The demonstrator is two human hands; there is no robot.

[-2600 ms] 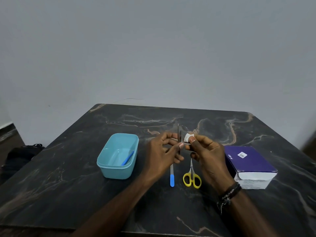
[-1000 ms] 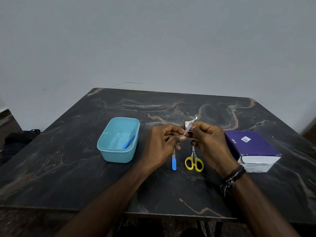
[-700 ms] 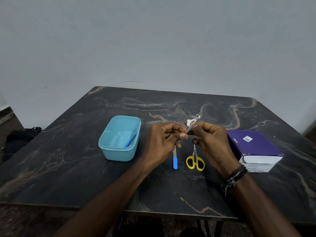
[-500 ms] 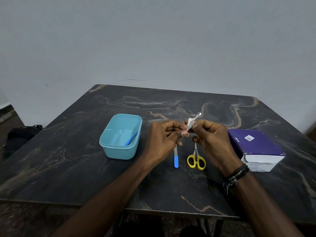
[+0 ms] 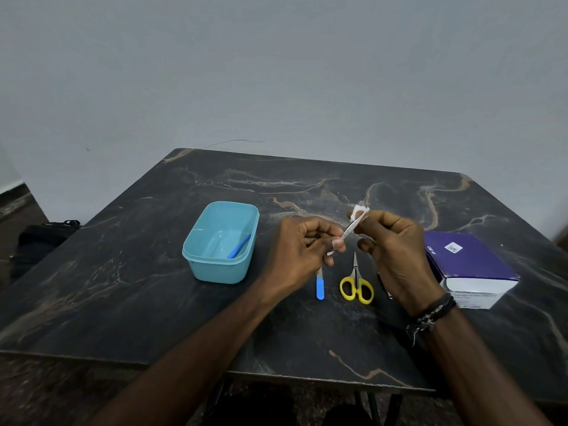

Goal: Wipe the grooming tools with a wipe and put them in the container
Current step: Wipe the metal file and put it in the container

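Note:
My left hand [image 5: 302, 244] pinches the lower end of a thin silver metal tool [image 5: 350, 230], which tilts up to the right. My right hand [image 5: 390, 244] pinches a small white wipe [image 5: 359, 211] around the tool's upper tip. A light blue container [image 5: 219, 241] stands to the left with a blue stick-like tool [image 5: 239, 246] inside it. On the table below my hands lie a blue-handled file [image 5: 320, 284] and small yellow-handled scissors [image 5: 356, 285].
A purple and white box [image 5: 470, 265] sits at the right on the dark marbled table [image 5: 153, 272]. A dark bag [image 5: 40, 238] lies on the floor beyond the table's left edge. A grey wall stands behind.
The wipe in my right hand has slid up along the silver tool to its upper tip. The tool went from upright to tilted right. The view shifted slightly.

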